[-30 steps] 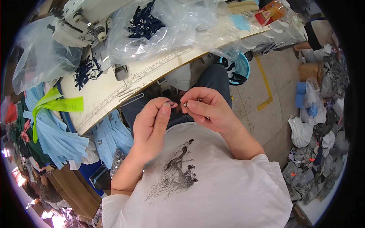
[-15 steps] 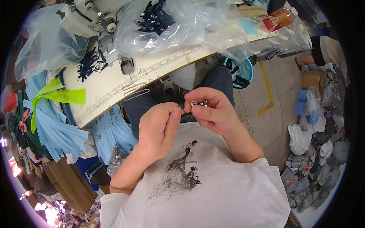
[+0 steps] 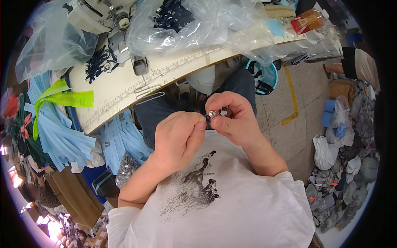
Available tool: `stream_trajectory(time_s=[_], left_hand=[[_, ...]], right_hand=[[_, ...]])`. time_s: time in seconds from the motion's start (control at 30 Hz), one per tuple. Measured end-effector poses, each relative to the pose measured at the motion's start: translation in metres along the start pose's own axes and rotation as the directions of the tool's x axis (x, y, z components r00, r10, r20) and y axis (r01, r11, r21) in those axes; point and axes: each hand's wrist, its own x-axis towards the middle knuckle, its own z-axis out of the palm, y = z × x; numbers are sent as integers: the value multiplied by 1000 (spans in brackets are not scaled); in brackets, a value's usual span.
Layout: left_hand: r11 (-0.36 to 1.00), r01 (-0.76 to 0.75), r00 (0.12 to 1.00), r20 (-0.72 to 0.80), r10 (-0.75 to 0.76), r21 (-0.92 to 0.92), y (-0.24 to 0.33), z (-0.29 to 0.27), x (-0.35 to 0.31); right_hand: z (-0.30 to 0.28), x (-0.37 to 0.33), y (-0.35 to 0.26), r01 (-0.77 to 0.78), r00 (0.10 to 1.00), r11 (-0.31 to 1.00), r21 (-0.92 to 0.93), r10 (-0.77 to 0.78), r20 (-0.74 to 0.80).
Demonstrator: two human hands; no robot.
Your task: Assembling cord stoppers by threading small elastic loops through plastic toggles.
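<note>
Left hand pinches a small dark piece between thumb and forefinger, its back turned up and the other fingers curled under. Right hand, just beside it, has thumb and fingers closed around small shiny metal pieces, which show between the fingertips; how many there are cannot be told. The dark piece sits in the narrow gap between the two hands, next to the metal, and most of it is hidden. Both hands are held up in front of the white shirt, above the lap and apart from the surface.

On that surface, a clear plastic bag holds a heap of dark blue corded pieces; a loose tangle of dark cords lies nearer the sewing machine. Bent metal wire sticks out at the near edge. A lime green strip lies across light blue strips at the left. Beyond the right knee, a turquoise basket stands on the floor.
</note>
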Motion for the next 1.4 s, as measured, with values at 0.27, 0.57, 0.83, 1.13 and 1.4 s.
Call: stream_trajectory(time_s=[0.27,0.57,0.83,1.13,1.4], left_hand=[[1000,-10,997,-73,9,-11,-1,-1,-3],[1000,-25,995,-94,26,14,-2,2,-2],[997,-13,998,-54,18,80,-6,3,-3],[985,-75,997,-22,80,155,-6,4,-3],[970,-161,986,-6,165,182,-10,4,-5]], right_hand=[[3,2,2,35,999,999,-31,-34,22],[4,5,5,71,997,997,-36,-70,37],[3,6,7,148,989,987,-71,-146,30],[4,5,11,191,981,975,-109,-194,-15],[4,5,8,226,974,964,-144,-222,38]])
